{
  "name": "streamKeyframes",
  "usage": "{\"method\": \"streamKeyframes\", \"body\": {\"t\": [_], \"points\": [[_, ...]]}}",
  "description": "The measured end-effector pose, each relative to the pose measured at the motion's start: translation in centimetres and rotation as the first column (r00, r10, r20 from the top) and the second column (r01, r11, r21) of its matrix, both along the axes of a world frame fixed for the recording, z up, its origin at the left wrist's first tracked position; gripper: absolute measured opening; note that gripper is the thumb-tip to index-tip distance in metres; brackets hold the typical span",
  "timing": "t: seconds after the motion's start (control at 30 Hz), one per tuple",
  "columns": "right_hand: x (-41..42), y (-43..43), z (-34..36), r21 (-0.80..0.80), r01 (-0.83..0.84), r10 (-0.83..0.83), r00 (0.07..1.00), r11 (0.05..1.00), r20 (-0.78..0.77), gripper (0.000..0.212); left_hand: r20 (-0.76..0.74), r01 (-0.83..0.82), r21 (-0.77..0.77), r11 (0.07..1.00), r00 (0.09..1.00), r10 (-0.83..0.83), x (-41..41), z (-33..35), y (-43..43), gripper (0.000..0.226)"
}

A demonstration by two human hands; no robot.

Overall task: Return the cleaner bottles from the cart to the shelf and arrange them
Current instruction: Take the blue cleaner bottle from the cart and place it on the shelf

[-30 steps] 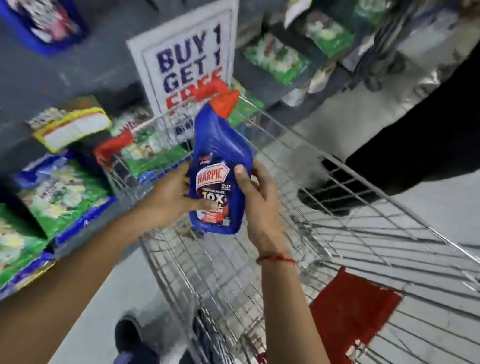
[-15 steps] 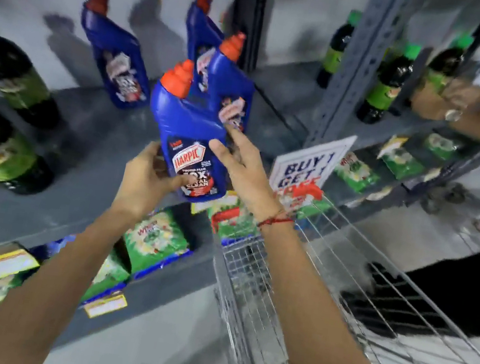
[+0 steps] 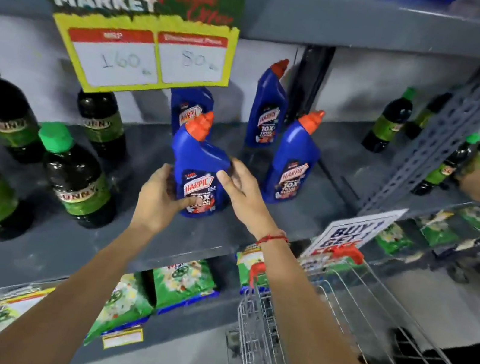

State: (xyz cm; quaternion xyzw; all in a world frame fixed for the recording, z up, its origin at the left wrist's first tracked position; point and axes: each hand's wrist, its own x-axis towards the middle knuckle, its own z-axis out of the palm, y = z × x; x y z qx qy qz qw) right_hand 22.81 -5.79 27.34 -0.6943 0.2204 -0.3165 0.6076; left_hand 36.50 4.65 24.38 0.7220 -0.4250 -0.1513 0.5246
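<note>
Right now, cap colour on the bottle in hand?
Orange-red cap on the blue bottle; head view.

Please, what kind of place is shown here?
Most likely a supermarket aisle: a "Super Market" offer sign with two prices hangs over a grey shelf of blue cleaner bottles, and a wire cart stands beside it.

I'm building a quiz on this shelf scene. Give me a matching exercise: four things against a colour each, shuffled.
Things:
1. held cleaner bottle body
2. dark bottle's cap
3. wrist thread
4. shelf

Colours:
A. grey
B. blue
C. red
D. green

Pairs: 1-B, 2-D, 3-C, 4-A
</note>
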Motion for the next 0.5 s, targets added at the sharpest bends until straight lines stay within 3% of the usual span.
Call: {"method": "streamKeyframes", "body": {"t": [0.13, 0.23, 0.33, 0.4, 0.43, 0.5], "points": [[-0.4, 0.3, -0.5, 0.018, 0.043, -0.042, 0.998, 0.999, -0.037, 0.042, 0.079, -0.015, 0.064, 0.998, 0.997, 0.010, 0.3, -0.2, -0.1, 0.055], [-1.8, 0.8, -1.6, -0.059, 0.273, -0.275, 0.961, 0.960, -0.017, 0.028, 0.015, 0.038, 0.125, 0.991, 0.999, -0.040, 0.6, -1.2, 0.1, 0.056], [-4.0, 0.9, -3.2, -0.050, 0.673, -0.668, 0.739, 0.738, 0.087, 0.023, -0.062, 0.125, 0.181, 0.976, 0.991, -0.116, 0.6, -2.5, 0.6, 0.059], [-5.3, 0.0, -3.9, -0.095, 0.792, -0.795, 0.607, 0.602, 0.021, 0.046, -0.072, 0.137, 0.212, 0.968, 0.990, -0.124, 0.8, -2.8, 0.6, 0.058], [-5.7, -0.7, -4.2, -0.141, 0.797, -0.809, 0.585, 0.588, -0.062, 0.063, -0.081, 0.138, 0.225, 0.964, 0.989, -0.123, 0.9, -2.8, 0.4, 0.057], [-6.3, -2.1, -4.6, -0.178, 0.743, -0.763, 0.614, 0.645, -0.201, 0.090, -0.086, 0.143, 0.247, 0.958, 0.988, -0.126, 0.8, -2.7, 0.1, 0.056]]}}
